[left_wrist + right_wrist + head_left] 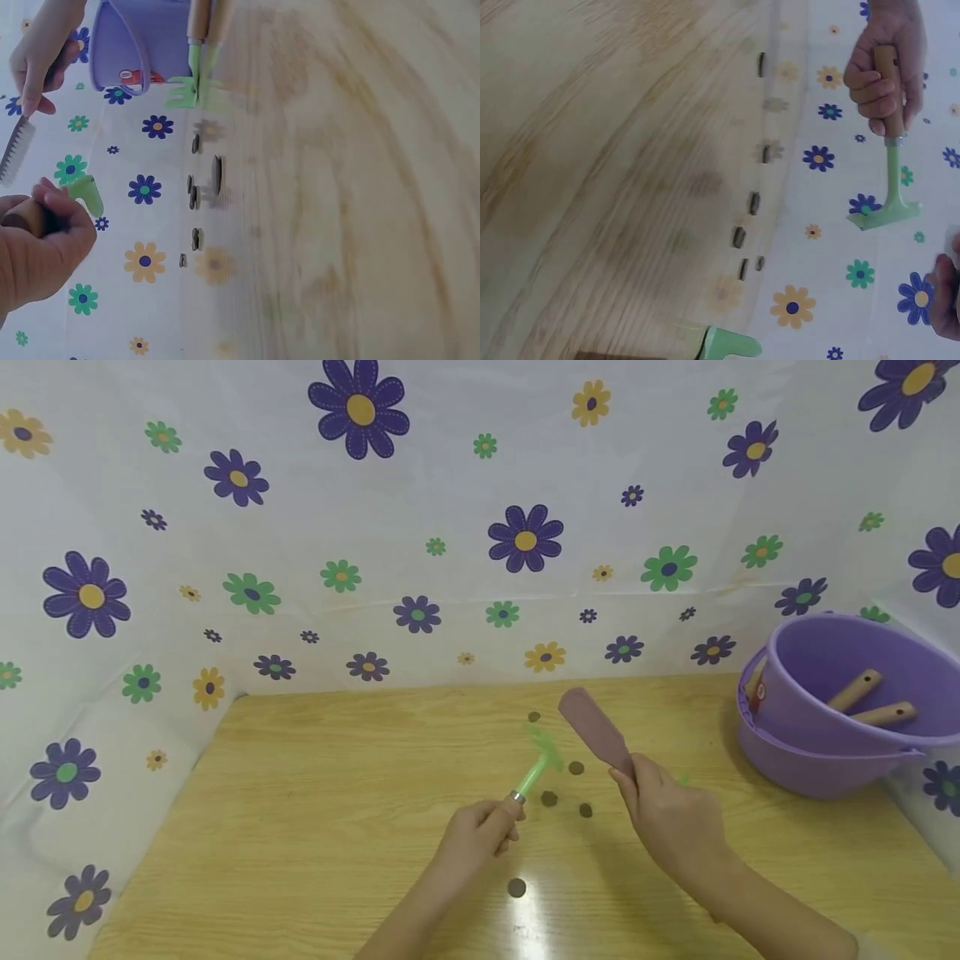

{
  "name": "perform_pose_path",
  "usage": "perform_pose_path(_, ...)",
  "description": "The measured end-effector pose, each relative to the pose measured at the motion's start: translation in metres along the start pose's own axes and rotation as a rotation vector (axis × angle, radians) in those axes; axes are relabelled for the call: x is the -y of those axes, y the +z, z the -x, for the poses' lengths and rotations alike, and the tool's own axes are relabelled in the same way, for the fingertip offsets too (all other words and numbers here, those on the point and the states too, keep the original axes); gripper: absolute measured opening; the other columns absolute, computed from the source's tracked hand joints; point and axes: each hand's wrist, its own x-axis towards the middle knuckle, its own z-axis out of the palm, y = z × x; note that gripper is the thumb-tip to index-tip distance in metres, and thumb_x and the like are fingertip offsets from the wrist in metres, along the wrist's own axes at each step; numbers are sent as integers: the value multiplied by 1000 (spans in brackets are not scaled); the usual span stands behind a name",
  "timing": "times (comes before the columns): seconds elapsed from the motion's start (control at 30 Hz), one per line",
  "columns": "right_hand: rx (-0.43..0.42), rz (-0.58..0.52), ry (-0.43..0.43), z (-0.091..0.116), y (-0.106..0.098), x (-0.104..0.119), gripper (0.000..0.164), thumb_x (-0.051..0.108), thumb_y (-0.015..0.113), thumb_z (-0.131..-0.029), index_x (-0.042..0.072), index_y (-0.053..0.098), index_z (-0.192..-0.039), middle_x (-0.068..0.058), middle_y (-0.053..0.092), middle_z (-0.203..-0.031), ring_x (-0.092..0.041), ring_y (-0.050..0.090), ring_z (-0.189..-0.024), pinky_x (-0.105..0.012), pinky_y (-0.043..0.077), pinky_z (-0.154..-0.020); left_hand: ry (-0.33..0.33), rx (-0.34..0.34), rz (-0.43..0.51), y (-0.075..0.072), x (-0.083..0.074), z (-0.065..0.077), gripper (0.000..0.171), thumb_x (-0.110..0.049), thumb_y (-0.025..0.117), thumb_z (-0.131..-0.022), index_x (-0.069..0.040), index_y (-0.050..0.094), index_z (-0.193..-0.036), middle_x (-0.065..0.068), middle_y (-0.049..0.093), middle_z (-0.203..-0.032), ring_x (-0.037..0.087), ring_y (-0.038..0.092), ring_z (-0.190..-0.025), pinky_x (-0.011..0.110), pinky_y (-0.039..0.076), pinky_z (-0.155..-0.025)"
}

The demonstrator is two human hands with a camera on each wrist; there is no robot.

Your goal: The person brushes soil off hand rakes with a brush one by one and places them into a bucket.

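My left hand (476,835) grips the wooden handle of a small green garden hoe (531,777), its head blurred over the table. In the right wrist view, the hoe head (889,216) is a wide crosspiece. My right hand (675,822) holds a brush (596,727) with a pinkish-brown back, tilted up to the left. Pale bristles (16,150) line one side of it in the left wrist view. Several dark round discs (576,767) lie scattered between and below the hands. One disc (517,887) sits nearer the front, right of my left wrist.
A purple bucket (817,768) with wooden-handled tools (885,714) inside stands at the right. Near it lie green-headed tools (182,91) with wooden handles, mostly hidden behind my right hand in the head view. A white flowered sheet (420,535) hangs behind the wooden table (300,827).
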Motion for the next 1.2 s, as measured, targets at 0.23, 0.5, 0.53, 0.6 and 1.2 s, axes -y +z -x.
perform_pose_path(0.23, 174, -224, 103, -3, -6, 6, 52, 38, 30, -104, 3, 57, -77, 0, 57, -59, -6, 49, -45, -13, 36, -36, -169, 133, 435, -3, 0, -3, 38, -32, 46, -99, 4, 56, -107, -5, 53, -78, 3, 46, -64, 9, 41, -55)
perform_pose_path(0.5, 86, -235, 60, -2, -5, 7, 59, 42, 31, -102, -5, 67, -99, -14, 70, -78, -23, 67, -59, -26, 51, -41, -323, 280, 899, 1, -8, 3, 32, -33, 29, -105, -4, 43, -111, -6, 48, -82, -2, 44, -63, 5, 38, -53)
perform_pose_path(0.53, 72, -234, 49, -2, -4, 7, 59, 42, 31, -102, -5, 68, -98, -13, 69, -77, -22, 66, -58, -25, 50, -41, -336, 292, 926, 2, -9, 4, 32, -33, 29, -105, -4, 41, -112, -7, 47, -82, -2, 44, -63, 5, 37, -53)
perform_pose_path(0.6, 46, -230, 19, -2, -3, 6, 58, 41, 33, -102, -4, 68, -96, -13, 68, -76, -20, 65, -56, -24, 50, -40, -349, 295, 954, 2, -9, 6, 32, -33, 29, -105, -4, 41, -112, -7, 47, -82, -2, 44, -63, 5, 37, -53)
perform_pose_path(1.2, 40, -131, -226, -9, -3, 19, 56, 39, 27, -104, 6, 58, -71, 3, 46, -54, 0, 32, -40, -8, 20, -32, -332, 323, 890, -2, -17, 9, 32, -29, 26, -105, -3, 43, -110, -7, 49, -79, -3, 45, -61, 4, 38, -53)
